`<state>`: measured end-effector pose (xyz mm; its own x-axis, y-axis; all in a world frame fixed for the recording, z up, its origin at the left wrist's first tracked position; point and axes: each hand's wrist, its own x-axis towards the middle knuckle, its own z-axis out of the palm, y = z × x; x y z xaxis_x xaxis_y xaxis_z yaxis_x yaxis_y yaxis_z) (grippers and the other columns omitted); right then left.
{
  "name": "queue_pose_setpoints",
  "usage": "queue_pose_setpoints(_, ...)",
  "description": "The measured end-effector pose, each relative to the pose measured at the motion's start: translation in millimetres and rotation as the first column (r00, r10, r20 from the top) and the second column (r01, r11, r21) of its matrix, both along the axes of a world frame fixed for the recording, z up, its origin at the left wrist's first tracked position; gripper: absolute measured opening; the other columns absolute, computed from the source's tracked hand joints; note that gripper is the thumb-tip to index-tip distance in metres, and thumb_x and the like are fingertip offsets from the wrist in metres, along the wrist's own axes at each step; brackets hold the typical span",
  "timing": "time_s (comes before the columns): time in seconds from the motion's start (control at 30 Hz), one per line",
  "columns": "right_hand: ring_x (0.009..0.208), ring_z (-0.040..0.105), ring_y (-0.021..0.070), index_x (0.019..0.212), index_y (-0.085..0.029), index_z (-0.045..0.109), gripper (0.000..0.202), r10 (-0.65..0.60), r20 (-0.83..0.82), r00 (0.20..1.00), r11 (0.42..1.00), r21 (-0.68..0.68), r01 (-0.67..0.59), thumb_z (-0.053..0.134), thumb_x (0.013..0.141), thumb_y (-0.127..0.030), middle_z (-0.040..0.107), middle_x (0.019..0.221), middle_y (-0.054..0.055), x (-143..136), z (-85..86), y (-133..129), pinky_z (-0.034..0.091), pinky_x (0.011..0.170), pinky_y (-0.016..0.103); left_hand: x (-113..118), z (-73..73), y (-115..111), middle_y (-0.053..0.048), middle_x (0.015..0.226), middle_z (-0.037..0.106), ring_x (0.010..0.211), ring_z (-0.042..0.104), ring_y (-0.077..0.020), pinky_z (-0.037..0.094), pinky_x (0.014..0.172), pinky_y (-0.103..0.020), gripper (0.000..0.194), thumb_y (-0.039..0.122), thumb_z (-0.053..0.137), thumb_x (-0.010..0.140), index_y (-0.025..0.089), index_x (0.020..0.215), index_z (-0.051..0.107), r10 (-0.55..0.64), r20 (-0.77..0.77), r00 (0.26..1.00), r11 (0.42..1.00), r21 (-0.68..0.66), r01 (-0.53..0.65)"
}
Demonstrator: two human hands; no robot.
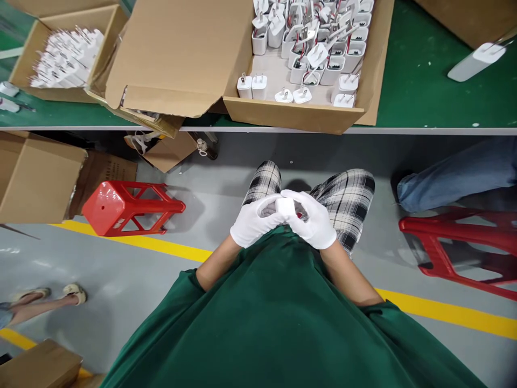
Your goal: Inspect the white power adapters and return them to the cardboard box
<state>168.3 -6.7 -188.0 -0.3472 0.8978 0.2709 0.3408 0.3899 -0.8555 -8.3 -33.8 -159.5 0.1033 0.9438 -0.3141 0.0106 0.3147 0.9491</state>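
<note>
Both my hands wear white gloves and meet over my lap. My left hand (pixel 255 220) and my right hand (pixel 313 220) close their fingers round a small white charger housing (pixel 286 207). A bit of red shows beside it, too small to make out. Ahead on the bench, an open cardboard box (pixel 291 119) holds several white charger housings (pixel 333 67), many uncapped with wires and plug caps sticking up. Closed chargers with prongs (pixel 259 86) stand along the box's near side.
A carton of white plug parts (pixel 70 56) sits at the bench's left. One white charger piece (pixel 476 62) lies on the green bench (pixel 420 70) at right. Red stools (pixel 121 207) flank me; other people's legs (pixel 456 175) show at right and lower left.
</note>
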Motion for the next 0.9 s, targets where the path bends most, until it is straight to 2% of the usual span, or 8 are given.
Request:
queue_pose_setpoints(0.2,0.086,0.068,0.0214,0.126,-0.023,0.063,0.044,0.046,0.107,0.993,0.999,-0.013,-0.045,0.064,0.087,-0.042,0.073,0.102,0.008,7.2,13.2,-0.6,0.056,0.078,0.034,-3.2,0.1,-0.2,-0.008,0.108,0.076,0.097,0.072,-0.021,0.06,0.086,-0.032,0.054,0.049,0.078,0.076,0.019,0.121,0.069,-0.012,-0.039,0.999,1.0,-0.023,0.011)
queue_pose_setpoints(0.33,0.082,0.067,0.0209,0.126,-0.019,0.065,0.044,0.064,0.088,0.994,0.998,-0.013,-0.063,0.064,0.087,-0.04,0.074,0.1,0.009,8.7,19.2,0.0,0.055,0.075,0.033,-5.4,4.3,-0.1,-0.009,0.11,0.077,0.096,0.073,-0.0219,0.061,0.086,-0.033,0.054,0.05,0.075,0.079,0.019,0.122,0.069,-0.036,-0.107,0.994,0.999,-0.018,0.034)
queue_pose_setpoints(0.43,0.082,0.068,0.0206,0.12,-0.018,0.068,0.04,0.054,0.057,0.997,0.998,-0.039,-0.052,0.064,0.086,-0.037,0.074,0.097,0.008,8.0,18.1,-0.2,0.055,0.074,0.032,-10.1,10.4,1.3,-0.008,0.115,0.076,0.103,0.072,-0.0239,0.058,0.096,-0.035,0.054,0.05,0.076,0.077,0.02,0.122,0.071,-0.074,-0.302,0.95,0.987,0.111,0.112)
queue_pose_setpoints(0.57,0.084,0.068,0.0186,0.12,-0.019,0.068,0.04,0.036,0.039,0.999,0.999,-0.038,-0.035,0.066,0.085,-0.038,0.073,0.098,0.006,7.6,16.2,-1.7,0.055,0.076,0.031,-16.3,18.9,3.2,-0.005,0.121,0.074,0.111,0.07,-0.0225,0.054,0.103,-0.031,0.053,0.044,0.077,0.078,0.024,0.126,0.069,-0.088,-0.536,0.84,0.917,0.285,0.278)
queue_pose_setpoints(0.77,0.075,0.065,0.0143,0.125,-0.017,0.067,0.041,0.064,0.113,0.992,0.996,0.056,-0.071,0.062,0.089,-0.037,0.07,0.085,0.004,11.1,22.3,-1.8,0.054,0.072,0.026,-15.1,22.0,3.6,-0.003,0.115,0.077,0.103,0.073,-0.0185,0.056,0.094,-0.024,0.045,0.034,0.07,0.081,0.024,0.125,0.069,-0.043,-0.625,0.78,0.869,0.363,0.338)
queue_pose_setpoints(0.9,0.071,0.063,0.0139,0.118,-0.016,0.07,0.039,0.015,0.116,0.993,0.991,0.13,-0.03,0.063,0.087,-0.038,0.069,0.081,0.004,9.1,23.3,-2.3,0.053,0.067,0.026,-8.1,26.2,5.5,-0.004,0.101,0.079,0.089,0.075,-0.0173,0.058,0.084,-0.023,0.039,0.031,0.068,0.078,0.02,0.116,0.073,0.025,-0.661,0.75,0.844,0.416,0.339)
